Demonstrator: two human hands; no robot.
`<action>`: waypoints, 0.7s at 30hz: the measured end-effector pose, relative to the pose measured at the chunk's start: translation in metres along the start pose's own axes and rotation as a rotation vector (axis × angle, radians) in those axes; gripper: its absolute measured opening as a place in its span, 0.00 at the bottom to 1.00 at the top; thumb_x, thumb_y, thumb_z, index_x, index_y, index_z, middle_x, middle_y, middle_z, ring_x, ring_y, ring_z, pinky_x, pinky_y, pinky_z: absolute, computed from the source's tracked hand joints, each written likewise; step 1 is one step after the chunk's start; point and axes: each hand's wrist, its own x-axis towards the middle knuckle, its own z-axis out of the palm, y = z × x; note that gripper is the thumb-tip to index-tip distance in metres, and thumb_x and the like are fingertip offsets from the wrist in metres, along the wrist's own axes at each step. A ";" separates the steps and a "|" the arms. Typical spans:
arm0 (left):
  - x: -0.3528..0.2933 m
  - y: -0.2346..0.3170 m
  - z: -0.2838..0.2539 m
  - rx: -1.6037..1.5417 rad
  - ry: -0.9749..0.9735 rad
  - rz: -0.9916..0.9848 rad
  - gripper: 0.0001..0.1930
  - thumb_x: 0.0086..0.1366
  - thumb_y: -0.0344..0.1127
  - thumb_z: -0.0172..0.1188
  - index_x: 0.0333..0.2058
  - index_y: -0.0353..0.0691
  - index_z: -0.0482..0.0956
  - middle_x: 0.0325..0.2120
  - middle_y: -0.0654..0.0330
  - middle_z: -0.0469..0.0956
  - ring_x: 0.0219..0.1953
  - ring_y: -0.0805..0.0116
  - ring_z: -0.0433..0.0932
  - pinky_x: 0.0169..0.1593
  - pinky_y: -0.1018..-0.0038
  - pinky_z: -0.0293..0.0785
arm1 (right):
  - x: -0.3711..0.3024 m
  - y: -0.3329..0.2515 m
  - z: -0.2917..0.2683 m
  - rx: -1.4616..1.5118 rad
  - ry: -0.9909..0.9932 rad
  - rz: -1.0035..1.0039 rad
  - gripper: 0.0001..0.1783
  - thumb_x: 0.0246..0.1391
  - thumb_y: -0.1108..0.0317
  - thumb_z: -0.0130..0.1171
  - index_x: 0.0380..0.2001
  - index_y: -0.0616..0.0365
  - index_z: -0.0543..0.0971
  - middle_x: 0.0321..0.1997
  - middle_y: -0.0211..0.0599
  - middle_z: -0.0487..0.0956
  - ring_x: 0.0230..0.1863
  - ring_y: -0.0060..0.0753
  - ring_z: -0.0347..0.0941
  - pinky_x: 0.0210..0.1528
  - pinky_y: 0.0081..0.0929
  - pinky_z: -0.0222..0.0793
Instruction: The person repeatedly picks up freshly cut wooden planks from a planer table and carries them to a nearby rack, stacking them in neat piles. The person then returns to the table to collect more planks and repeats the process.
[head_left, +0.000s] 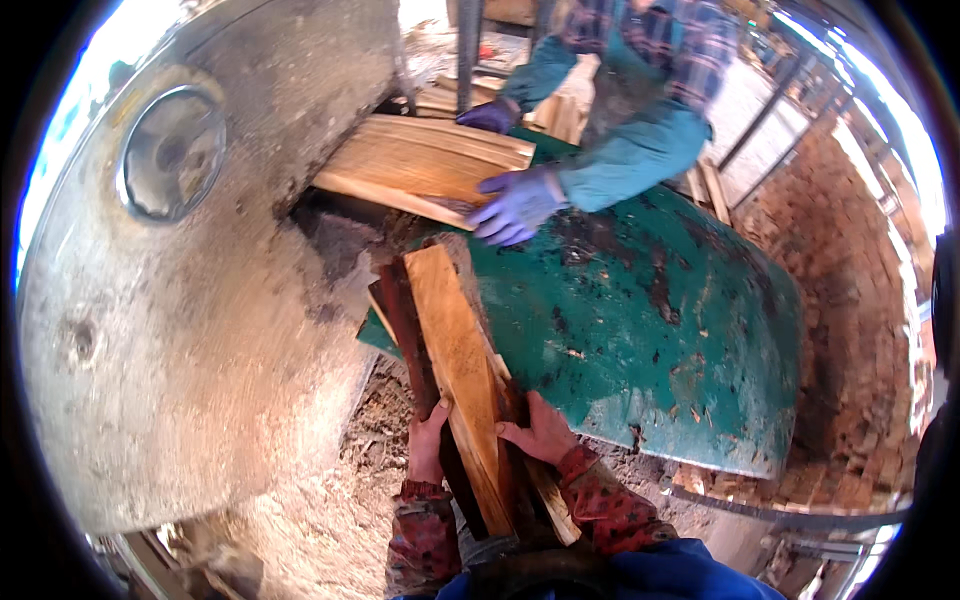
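A bundle of rough wooden slabs [452, 345], some with dark bark, lies lengthwise between my hands, its far end over the edge of the green metal sheet [620, 330]. My left hand [428, 442] is closed round the bundle's left side, thumb on top. On the opposite side my right hand [540, 430] grips it, thumb also on top. The fingers under the wood are hidden. Beyond, a co-worker's purple-gloved hand [520, 205] presses on a stack of pale boards [420, 165]; the other glove [488, 116] rests at the stack's far side.
A large dusty metal housing [220, 300] with a round recess fills the left, and the boards' left end reaches into a dark opening in it. Wood chips and debris [385, 405] cover the ground below. At right stands a curved brick-like wall or stack [850, 330].
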 end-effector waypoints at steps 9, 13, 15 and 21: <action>-0.004 -0.021 -0.027 -0.233 -0.421 -0.269 0.33 0.63 0.55 0.58 0.56 0.32 0.69 0.50 0.48 0.75 0.50 0.51 0.76 0.56 0.58 0.72 | -0.030 0.007 0.037 0.395 0.209 -0.084 0.58 0.41 0.38 0.69 0.64 0.67 0.57 0.62 0.61 0.66 0.65 0.51 0.64 0.65 0.41 0.59; -0.016 -0.023 -0.047 0.015 -0.236 -0.341 0.36 0.66 0.56 0.55 0.62 0.35 0.61 0.57 0.47 0.68 0.56 0.50 0.68 0.61 0.59 0.64 | -0.069 -0.022 0.035 0.339 0.198 0.097 0.57 0.38 0.33 0.67 0.62 0.64 0.62 0.55 0.60 0.74 0.58 0.54 0.70 0.59 0.43 0.65; -0.016 -0.033 -0.071 0.075 -0.235 -0.299 0.35 0.65 0.58 0.54 0.62 0.38 0.63 0.56 0.49 0.69 0.55 0.52 0.69 0.60 0.59 0.66 | -0.065 -0.005 0.064 0.411 0.176 0.091 0.58 0.38 0.31 0.65 0.62 0.64 0.63 0.54 0.61 0.74 0.57 0.56 0.71 0.57 0.45 0.67; -0.081 -0.031 -0.033 0.224 -0.175 -0.176 0.30 0.66 0.53 0.56 0.59 0.39 0.65 0.55 0.48 0.69 0.53 0.52 0.70 0.57 0.59 0.69 | -0.132 -0.013 0.038 0.475 0.178 0.155 0.58 0.39 0.30 0.64 0.62 0.65 0.61 0.52 0.60 0.75 0.55 0.57 0.72 0.56 0.44 0.68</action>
